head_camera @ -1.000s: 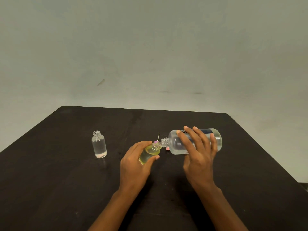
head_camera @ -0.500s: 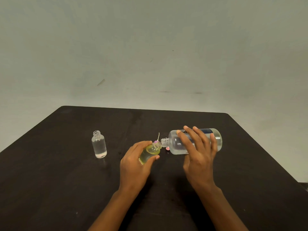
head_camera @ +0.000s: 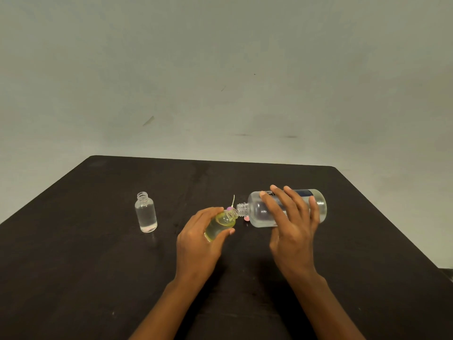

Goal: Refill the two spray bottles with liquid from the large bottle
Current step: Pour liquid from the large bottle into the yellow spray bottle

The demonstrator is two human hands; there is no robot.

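Note:
My right hand (head_camera: 293,224) grips the large clear bottle (head_camera: 259,208), tipped almost flat with its open threaded neck pointing left. That neck touches the mouth of a small yellowish spray bottle (head_camera: 220,223), which my left hand (head_camera: 198,239) holds tilted toward it above the table. A second small clear bottle (head_camera: 145,212) stands upright and uncapped to the left, apart from both hands, holding clear liquid.
The dark table (head_camera: 98,278) carries a pink spray cap with a thin white dip tube (head_camera: 232,204) behind the two necks, and another small pink piece (head_camera: 246,218) under the large bottle's neck. A plain grey wall rises behind.

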